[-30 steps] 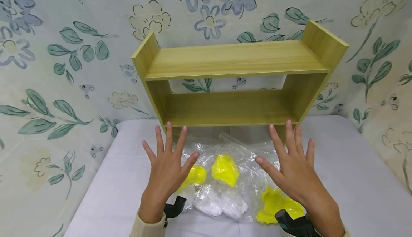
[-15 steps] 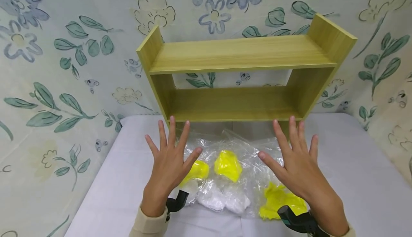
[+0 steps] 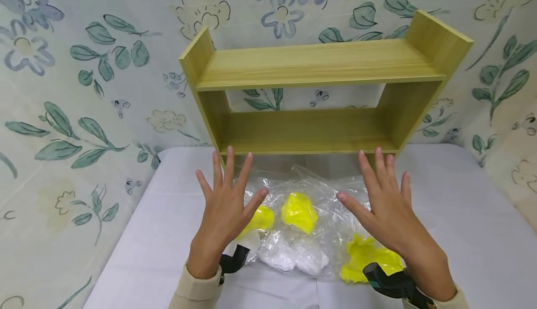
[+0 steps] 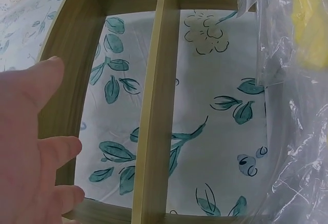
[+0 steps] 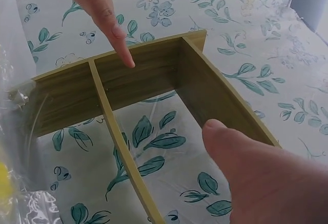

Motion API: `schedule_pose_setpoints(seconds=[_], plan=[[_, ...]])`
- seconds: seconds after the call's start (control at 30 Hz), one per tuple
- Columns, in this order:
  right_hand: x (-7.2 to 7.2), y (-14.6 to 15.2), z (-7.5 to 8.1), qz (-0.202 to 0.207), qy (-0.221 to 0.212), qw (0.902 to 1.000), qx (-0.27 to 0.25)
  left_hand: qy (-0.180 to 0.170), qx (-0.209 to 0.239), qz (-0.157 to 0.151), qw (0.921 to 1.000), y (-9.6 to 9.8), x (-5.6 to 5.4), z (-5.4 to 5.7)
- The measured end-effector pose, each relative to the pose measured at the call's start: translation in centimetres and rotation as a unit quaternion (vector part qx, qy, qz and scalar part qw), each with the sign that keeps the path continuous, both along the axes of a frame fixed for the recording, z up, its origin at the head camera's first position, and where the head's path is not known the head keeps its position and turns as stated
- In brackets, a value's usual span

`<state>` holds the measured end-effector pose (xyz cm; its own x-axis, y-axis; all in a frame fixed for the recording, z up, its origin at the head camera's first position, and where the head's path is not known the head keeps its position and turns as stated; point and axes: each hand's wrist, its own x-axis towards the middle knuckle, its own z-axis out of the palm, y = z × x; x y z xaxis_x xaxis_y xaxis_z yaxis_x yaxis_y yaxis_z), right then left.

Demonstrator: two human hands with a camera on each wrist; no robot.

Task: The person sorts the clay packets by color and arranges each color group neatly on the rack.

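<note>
My left hand (image 3: 224, 216) is raised with its fingers spread, holding nothing. My right hand (image 3: 390, 216) mirrors it on the other side, also spread and without a hold on anything. Beneath and between them lie crinkled clear plastic bags (image 3: 329, 206). A yellow soft-looking lump (image 3: 299, 212) is in the middle. Another yellow lump (image 3: 262, 218) is partly covered by the left hand, and a flatter yellow piece (image 3: 369, 257) lies below the right. White lumps (image 3: 308, 255) show through the plastic near the front.
Behind the bags stands a two-tier wooden shelf (image 3: 310, 134), its front facing me; the wrist views show its boards and open back. A white-covered table (image 3: 159, 234) lies underneath. Floral cloth (image 3: 105, 113) hangs behind and at both sides.
The head view has shifted slightly, so the shelf and bags appear higher and further right. Both hands keep their spread pose.
</note>
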<state>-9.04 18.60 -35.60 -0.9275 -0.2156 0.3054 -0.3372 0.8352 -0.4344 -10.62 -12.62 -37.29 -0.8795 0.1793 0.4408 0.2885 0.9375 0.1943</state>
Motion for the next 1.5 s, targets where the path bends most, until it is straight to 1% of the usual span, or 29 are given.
schedule_pose_setpoints(seconds=[0.13, 0.23, 0.3, 0.4, 0.47, 0.67, 0.8, 0.9, 1.0, 1.17, 1.23, 1.43, 1.5], plan=[[0.1, 0.1, -0.1, 0.020, -0.016, 0.9991, -0.032, 0.011, 0.008, -0.001, 0.9999, -0.2, 0.1, 0.3], [0.3, 0.5, -0.3, 0.031, -0.037, 0.9980, -0.041, 0.009, 0.016, -0.004, 0.9998, -0.4, 0.1, 0.6], [0.5, 0.8, -0.4, 0.032, -0.050, 0.9973, -0.042, 0.011, 0.020, -0.008, 0.9997, -0.7, 0.1, 0.8], [0.7, 1.6, -0.5, 0.029, -0.062, 0.9966, -0.045, 0.026, 0.020, -0.015, 0.9994, -1.1, 0.1, 1.2], [0.9, 2.2, -0.5, 0.027, -0.069, 0.9959, -0.051, 0.042, 0.017, -0.020, 0.9988, -1.5, 0.1, 1.7], [1.3, 3.4, -0.8, 0.029, -0.088, 0.9930, -0.074, 0.073, 0.006, -0.035, 0.9967, -2.3, -0.1, 3.5], [1.9, 4.1, -1.1, 0.005, -0.138, 0.9882, -0.066, 0.087, 0.004, -0.035, 0.9956, -2.8, -0.4, 4.8], [2.5, 4.7, -1.4, -0.021, -0.185, 0.9816, -0.040, 0.098, -0.003, -0.030, 0.9947, -3.4, -0.7, 5.8], [2.8, 5.3, -1.8, -0.037, -0.214, 0.9760, -0.015, 0.110, -0.008, -0.026, 0.9936, -4.0, -1.1, 7.1], [3.2, 6.3, -2.9, -0.060, -0.237, 0.9695, 0.016, 0.128, -0.011, -0.029, 0.9913, -4.5, -2.0, 9.0], [3.5, 6.7, -3.4, -0.065, -0.244, 0.9675, 0.019, 0.135, -0.011, -0.032, 0.9902, -4.7, -2.4, 9.7], [3.4, 7.1, -4.6, -0.062, -0.274, 0.9594, 0.022, 0.165, 0.006, -0.039, 0.9855, -5.7, -3.3, 11.5], [3.2, 7.2, -4.8, -0.059, -0.270, 0.9607, 0.024, 0.180, 0.013, -0.046, 0.9826, -6.1, -3.6, 12.2]])
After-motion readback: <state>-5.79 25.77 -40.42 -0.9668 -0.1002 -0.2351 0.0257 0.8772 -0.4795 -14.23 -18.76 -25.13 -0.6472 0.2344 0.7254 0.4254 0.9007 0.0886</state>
